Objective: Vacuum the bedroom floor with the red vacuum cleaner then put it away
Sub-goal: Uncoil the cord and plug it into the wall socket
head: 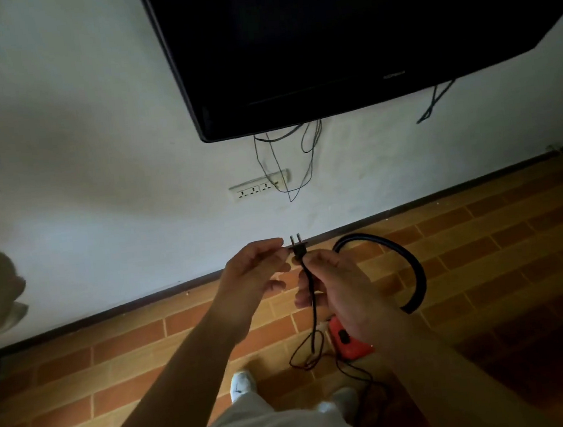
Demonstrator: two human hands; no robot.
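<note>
Dimly lit, view down at wall and floor.

- 9 o'clock, frame edge: pale blurred shape, cannot tell what it is.
- Left hand (254,267), just below frame centre: fingers curled, thumb and forefinger tips pinching the left edge of the plug (299,248).
- White shoe (241,386) at 6 o'clock on the brick-pattern floor (117,377); pale trouser leg below it.
- Socket strip (258,185) on the white wall, at 12 o'clock from the plug and well apart from it. One lead is already plugged in at its right end.
- Plug: black, two flat prongs pointing up toward the wall, held between both hands.
- Cord (314,313): runs down from the plug toward 6 o'clock and loops loosely on the floor.
- Right hand (335,287): fingers wrapped round the cord just beneath the plug, back of the hand toward the camera.
- Red vacuum cleaner (349,342): on the floor at 5 o'clock, partly hidden behind the right wrist; a dark switch shows on its top.
- Television (342,35): black, wall-mounted, 12 to 2 o'clock; thin wires (308,148) hang beneath it.
- Hose (405,263): black, arching at 4 o'clock from near the skirting (144,304) round toward the vacuum.
</note>
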